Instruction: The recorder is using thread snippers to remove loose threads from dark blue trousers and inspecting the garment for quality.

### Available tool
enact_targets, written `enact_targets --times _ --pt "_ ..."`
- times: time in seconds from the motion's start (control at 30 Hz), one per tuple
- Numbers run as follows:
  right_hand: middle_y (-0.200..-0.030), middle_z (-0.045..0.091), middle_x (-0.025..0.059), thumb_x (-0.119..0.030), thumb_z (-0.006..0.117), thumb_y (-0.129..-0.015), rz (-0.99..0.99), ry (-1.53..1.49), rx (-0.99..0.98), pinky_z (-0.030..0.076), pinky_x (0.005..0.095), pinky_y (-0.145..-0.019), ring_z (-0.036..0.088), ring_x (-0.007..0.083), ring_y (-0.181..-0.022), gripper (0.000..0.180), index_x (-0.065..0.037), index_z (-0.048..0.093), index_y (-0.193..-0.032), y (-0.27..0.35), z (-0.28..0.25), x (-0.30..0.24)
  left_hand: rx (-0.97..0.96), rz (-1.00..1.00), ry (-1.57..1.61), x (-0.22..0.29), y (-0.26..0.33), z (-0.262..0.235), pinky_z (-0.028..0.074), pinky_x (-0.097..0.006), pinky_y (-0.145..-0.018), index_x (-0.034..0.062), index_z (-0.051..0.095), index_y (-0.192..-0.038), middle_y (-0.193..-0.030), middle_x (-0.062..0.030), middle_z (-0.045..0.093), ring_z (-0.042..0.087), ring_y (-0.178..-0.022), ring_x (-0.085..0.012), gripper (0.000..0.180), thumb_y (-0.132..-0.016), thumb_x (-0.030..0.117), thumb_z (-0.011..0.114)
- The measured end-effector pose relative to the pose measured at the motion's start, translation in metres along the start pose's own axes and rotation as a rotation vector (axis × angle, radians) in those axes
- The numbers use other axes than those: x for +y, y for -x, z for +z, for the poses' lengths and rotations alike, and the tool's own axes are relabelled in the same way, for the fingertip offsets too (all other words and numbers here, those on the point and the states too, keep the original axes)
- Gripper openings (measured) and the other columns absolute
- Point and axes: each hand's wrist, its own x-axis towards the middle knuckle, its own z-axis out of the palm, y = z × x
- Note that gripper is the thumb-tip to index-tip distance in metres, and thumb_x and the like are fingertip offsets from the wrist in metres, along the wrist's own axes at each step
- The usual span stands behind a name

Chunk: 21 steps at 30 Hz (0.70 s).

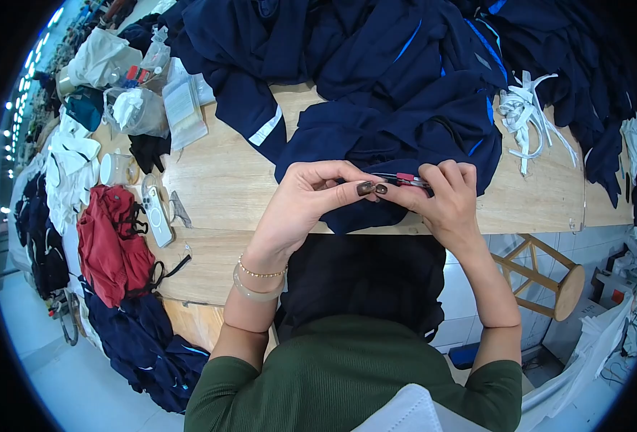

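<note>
A heap of navy blue garments (405, 93) with bright blue piping lies in front of me on the wooden table. My left hand (315, 191) pinches the near edge of the navy cloth between thumb and fingers. Closed close beside it, my right hand (444, 194) has its thumb tip almost touching the left thumb. A small tool with a red part and thin metal (408, 178), which looks like thread snips, lies in the right hand's fingers. Those fingers partly hide the tool and the bit of cloth under it.
The wooden table (217, 259) has a white phone (158, 216), a red drawstring bag (113, 245) and plastic bags (137, 111) on its left. White cords (527, 119) lie at the right. A wooden stool (569, 291) stands beyond the table's near edge at the right.
</note>
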Motion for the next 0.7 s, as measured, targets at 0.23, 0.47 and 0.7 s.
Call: enact_targets --times 0.23,0.47,0.7 --pt "-0.082 0.048 -0.0012 -0.017 0.066 -0.076 0.003 -0.005 -0.073 0.031 0.0317 -0.072 0.046 0.0161 -0.076 0.041 -0.04 0.067 -0.11 -0.005 -0.004 0.001 0.005 -0.015 0.102 0.0 0.0 0.0 0.048 -0.025 -0.081 -0.0034 0.067 -0.092 -0.091 -0.0099 0.065 0.062 -0.085 -0.0156 0.01 -0.088 0.004 0.062" --pt "-0.082 0.047 -0.0013 -0.016 0.066 -0.077 -0.014 -0.007 -0.061 0.031 0.0316 -0.072 0.046 0.0158 -0.076 0.041 -0.039 0.067 -0.111 -0.007 -0.003 0.002 0.03 0.007 0.066 -0.001 -0.001 0.0 0.047 -0.026 -0.082 -0.0024 0.066 -0.09 -0.09 -0.0093 0.065 0.061 -0.086 -0.0153 0.011 -0.09 0.006 0.06" --pt "-0.074 0.039 0.0003 -0.006 0.078 -0.069 0.704 -0.78 0.113 0.031 0.0241 -0.063 0.036 0.0103 -0.068 0.032 -0.005 0.053 -0.089 0.005 0.0 -0.006 -0.039 0.1 0.7 -0.011 -0.012 -0.01 0.033 -0.026 -0.067 0.0119 0.037 -0.081 -0.073 0.0002 0.034 0.033 -0.07 -0.011 0.029 -0.102 0.032 0.036"
